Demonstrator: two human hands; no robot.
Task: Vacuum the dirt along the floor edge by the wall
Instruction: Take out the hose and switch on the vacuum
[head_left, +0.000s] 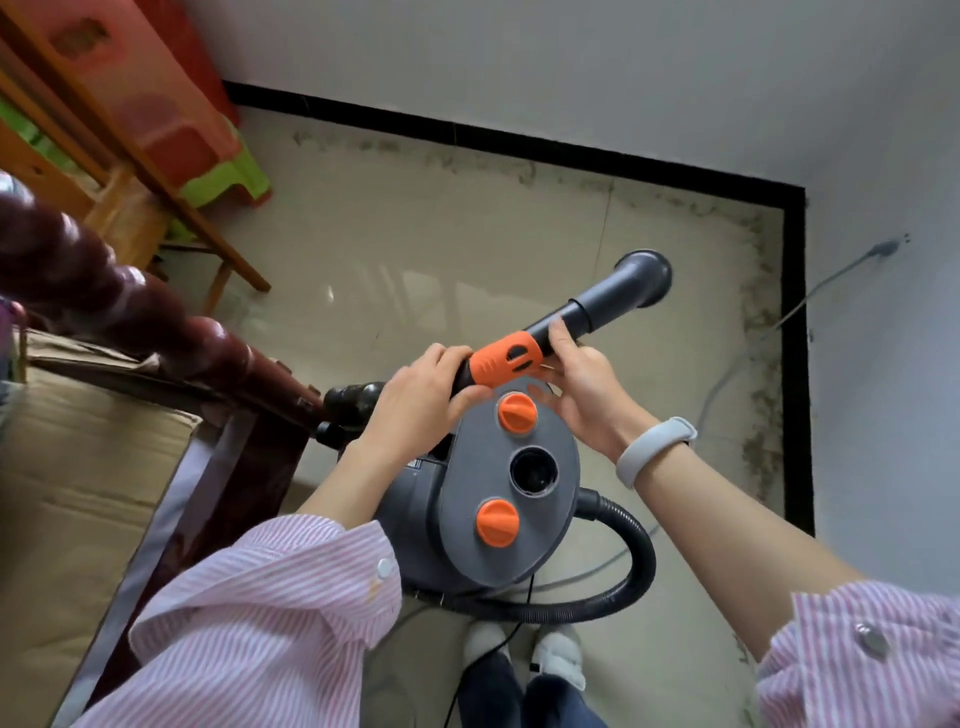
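Both hands grip vacuum wand (566, 317): left hand (415, 395) behind the orange collar (511, 358), right hand (582, 384) ahead. Dirt (758, 332) lines black baseboard (795, 364); open floor (415, 270) between.

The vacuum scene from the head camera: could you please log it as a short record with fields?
left hand: left hand grips the wand behind the orange collar
right hand: right hand holds the grey wand ahead of the collar
nozzle: round nozzle raised off the floor
vacuum body: grey canister beneath the hands
dirt: dark dirt band along the black skirting, not yet vacuumed
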